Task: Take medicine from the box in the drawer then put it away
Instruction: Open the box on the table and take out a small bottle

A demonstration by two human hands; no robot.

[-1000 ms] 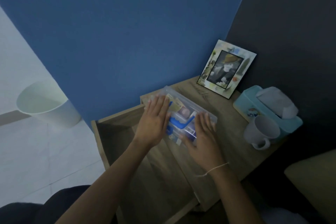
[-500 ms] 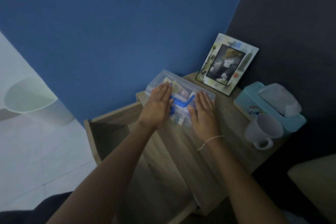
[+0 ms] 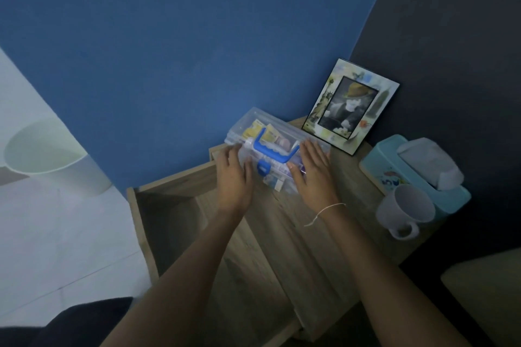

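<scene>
blue wall (image 3: pixel 174 45) fills the back, dark wall (image 3: pixel 456 45) on the right, they meet in the corner behind the nightstand. wooden nightstand (image 3: pixel 296 236) in that corner, its drawer (image 3: pixel 169 222) pulled open toward the floor side; what shows of the drawer's inside is bare wood. white bin (image 3: pixel 48 155) on the floor, well apart to the left. picture frame (image 3: pixel 349 107) propped upright at the back of the top, leaning on the dark wall. teal tissue box (image 3: pixel 406 175) on the right side of the top, white mug (image 3: pixel 403 211) just in front of it, handle toward the camera.

clear medicine box (image 3: pixel 270 146) sits on the nightstand top at the back left corner, against the blue wall, just beside the frame. lid is down, blue handle (image 3: pixel 275 149) across the top, blue latch (image 3: pixel 262 168) on the near face. packets visible through the plastic, too small to read.

left hand (image 3: pixel 234 180) flat against the box's left end, fingers extended, thumb at the near face by the latch. right hand (image 3: pixel 310 175) flat on the right end, fingers spread and straight. neither is curled around anything, both just press on the box from either side. thin string bracelet (image 3: pixel 324 213) on the right wrist.
</scene>
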